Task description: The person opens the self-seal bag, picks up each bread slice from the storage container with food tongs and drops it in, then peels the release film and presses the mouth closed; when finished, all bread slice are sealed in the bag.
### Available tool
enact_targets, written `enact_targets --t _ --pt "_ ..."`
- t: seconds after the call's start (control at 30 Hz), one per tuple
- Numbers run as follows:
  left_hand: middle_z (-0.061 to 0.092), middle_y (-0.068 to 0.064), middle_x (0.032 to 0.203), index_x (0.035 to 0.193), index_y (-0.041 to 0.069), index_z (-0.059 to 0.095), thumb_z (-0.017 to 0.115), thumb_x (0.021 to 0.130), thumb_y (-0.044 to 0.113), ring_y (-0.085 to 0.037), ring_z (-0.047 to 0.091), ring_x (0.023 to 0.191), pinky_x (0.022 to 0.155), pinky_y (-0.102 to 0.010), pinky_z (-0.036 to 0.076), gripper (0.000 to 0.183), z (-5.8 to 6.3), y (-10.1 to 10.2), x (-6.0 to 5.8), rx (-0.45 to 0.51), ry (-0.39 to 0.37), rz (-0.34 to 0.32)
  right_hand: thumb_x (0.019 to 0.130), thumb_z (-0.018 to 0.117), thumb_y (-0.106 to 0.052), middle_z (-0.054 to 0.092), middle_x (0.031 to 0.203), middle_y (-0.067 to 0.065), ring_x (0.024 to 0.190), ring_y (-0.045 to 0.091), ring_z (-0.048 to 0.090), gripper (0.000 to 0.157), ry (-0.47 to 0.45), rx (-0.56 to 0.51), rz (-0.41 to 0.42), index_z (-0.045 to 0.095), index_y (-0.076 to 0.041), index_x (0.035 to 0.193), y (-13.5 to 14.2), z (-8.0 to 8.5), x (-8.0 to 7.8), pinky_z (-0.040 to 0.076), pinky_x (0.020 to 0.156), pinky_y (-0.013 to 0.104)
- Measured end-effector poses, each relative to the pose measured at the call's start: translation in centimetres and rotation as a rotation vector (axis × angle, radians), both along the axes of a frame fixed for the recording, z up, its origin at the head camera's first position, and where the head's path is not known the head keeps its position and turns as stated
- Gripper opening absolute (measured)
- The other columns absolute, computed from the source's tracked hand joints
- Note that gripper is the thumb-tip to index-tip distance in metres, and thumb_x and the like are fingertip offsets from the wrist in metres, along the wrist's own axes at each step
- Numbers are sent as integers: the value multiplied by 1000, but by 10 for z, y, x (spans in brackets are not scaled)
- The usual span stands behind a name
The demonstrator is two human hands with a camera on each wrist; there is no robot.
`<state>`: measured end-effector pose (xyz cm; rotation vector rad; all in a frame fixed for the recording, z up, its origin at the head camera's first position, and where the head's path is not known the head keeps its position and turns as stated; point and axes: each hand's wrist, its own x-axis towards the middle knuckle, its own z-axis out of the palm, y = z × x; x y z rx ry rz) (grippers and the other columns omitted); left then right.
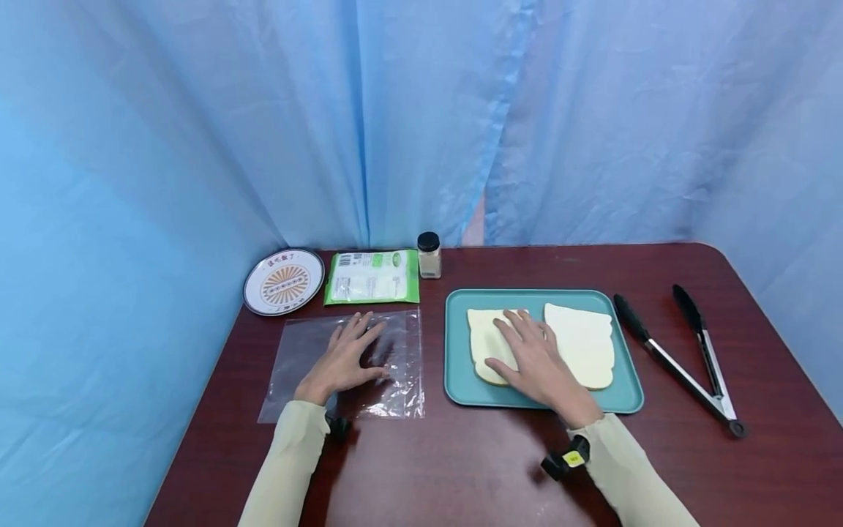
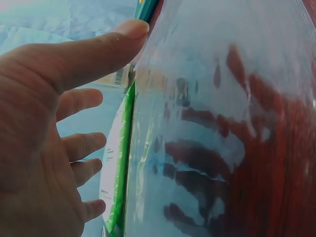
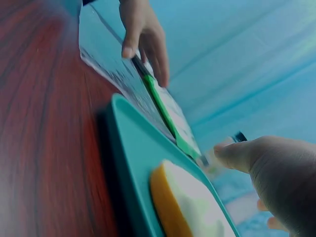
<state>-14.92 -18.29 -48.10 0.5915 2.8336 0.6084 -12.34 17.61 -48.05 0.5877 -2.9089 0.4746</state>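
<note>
- Bread slices point(image 1: 586, 344) lay side by side on the teal tray point(image 1: 459, 388), right of centre in the frame.
- Our right hand point(image 1: 532, 359) spread over the left slice point(image 1: 484, 351), grasping nothing; we could not tell whether it touched.
- Our left hand point(image 1: 344, 361) hung loose above the clear plastic sheet point(image 1: 294, 359), left of centre, also gripping nothing.
- We judged that pressing down could dent the soft slices, and that a sideways drag could pull the thin sheet askew.

A pale bread slice point(image 1: 484, 345) lies near flat, clear plastic point(image 1: 400, 342).
</note>
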Motion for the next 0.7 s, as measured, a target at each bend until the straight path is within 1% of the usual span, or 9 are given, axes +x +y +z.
enact_targets --t 0.17,0.4,0.6,0.7 --pt "22 -18 167 156 15 38 81 84 35 -42 14 156 123 -70 15 86 -4 3 -2 18 1 -21 93 66 -49 46 154 18 146 42 38 69 3 21 48 50 -9 147 -24 -2 -3 33 114 69" --pt "21 -17 167 156 15 38 82 82 39 -42 14 156 122 -70 16 90 -12 2 -5 21 -2 -34 94 65 -51 45 155 17 148 40 37 68 -16 32 108 50 -10 146 -55 -5 -7 35 114 65" --pt "20 -16 168 156 16 38 83 80 42 -39 11 158 126 -65 13 92 -16 3 -7 37 -10 -37 95 64 -49 44 156 17 148 40 36 66 -62 34 150 50 -10 147 -77 -11 -16 33 116 64" --pt "20 -16 168 156 16 39 83 80 43 -39 11 158 126 -64 12 92 -17 3 -8 43 -10 -40 96 63 -49 42 157 17 149 39 34 66 -89 35 164 49 -10 147 -86 -14 -18 31 117 64"
